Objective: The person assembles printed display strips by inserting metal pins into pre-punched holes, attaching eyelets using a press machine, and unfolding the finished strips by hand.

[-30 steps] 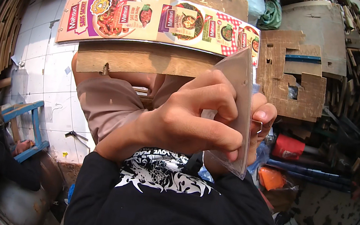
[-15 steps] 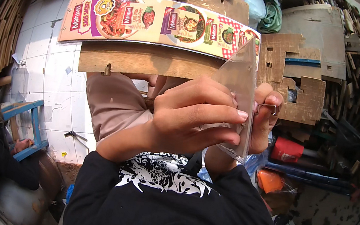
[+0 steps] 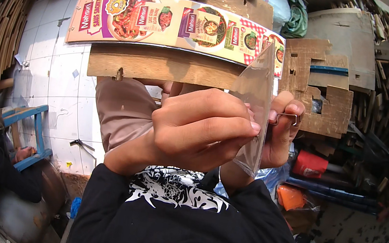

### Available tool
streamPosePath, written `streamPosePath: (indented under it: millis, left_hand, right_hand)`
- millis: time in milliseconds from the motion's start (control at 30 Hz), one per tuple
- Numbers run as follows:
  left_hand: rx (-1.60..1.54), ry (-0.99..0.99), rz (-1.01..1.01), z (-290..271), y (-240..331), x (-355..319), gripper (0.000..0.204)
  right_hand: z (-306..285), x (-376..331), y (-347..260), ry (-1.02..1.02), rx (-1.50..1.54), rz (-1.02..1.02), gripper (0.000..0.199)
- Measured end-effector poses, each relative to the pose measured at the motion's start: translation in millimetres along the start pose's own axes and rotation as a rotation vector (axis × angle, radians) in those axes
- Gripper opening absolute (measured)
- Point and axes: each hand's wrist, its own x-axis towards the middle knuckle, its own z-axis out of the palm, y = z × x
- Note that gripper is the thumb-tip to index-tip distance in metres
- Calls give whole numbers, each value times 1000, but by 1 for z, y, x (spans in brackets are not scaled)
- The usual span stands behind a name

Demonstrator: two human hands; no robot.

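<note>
Between both hands, close under the head camera, I see a clear plastic sheet (image 3: 255, 105) held upright and edge-on, its pointed top corner rising above the fingers and its lower corner hanging just below them. On the near side, my view shows the left hand (image 3: 198, 132) clamped on the sheet, thumb and fingertips pinched together against its face. Behind the sheet, the right hand (image 3: 280, 134) is closed on its far edge, and a thin bent metal wire (image 3: 289, 117) sits between that hand's fingertips (whether the wire touches the plastic I cannot tell).

Beyond the grip, a wooden board (image 3: 163, 64) carries a long strip of colourful printed food labels (image 3: 168, 24) across its top. Just past the right hand stands a cut-out piece of cardboard (image 3: 327, 91), with a red container (image 3: 310, 164) and an orange bag (image 3: 291, 196) below it. Well off to the left-hand side, on the white tiled floor (image 3: 54, 80), stands a blue wooden stool (image 3: 27, 131). Nearest the camera, under the wrists, a black printed shirt (image 3: 170, 218) fills the foreground.
</note>
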Motion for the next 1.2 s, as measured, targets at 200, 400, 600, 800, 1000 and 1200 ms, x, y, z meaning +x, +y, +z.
streamPosePath:
  millis: [200, 400, 600, 800, 1000, 1200]
  left_hand:
    - [-20, -21, -18, -4, 2, 3, 23]
    - [27, -26, -11, -5, 2, 3, 19]
    - [32, -42, -62, -5, 0, 4, 16]
    - [-59, -43, -110, -5, -2, 1, 13]
    - [-53, 66, -126, 4, -4, -5, 15]
    - [-155, 65, -92, 5, -11, -5, 17]
  right_hand:
    - [-1, -1, 2, -11, 12, 3, 12]
    - [0, -2, 3, -9, 8, 10, 11]
    - [0, -2, 5, -3, -9, 22, 11]
    - [3, -1, 5, -16, -5, 34, 11]
    - [2, 1, 5, -4, 17, 54, 11]
    - [-4, 1, 7, 39, 15, 20, 12]
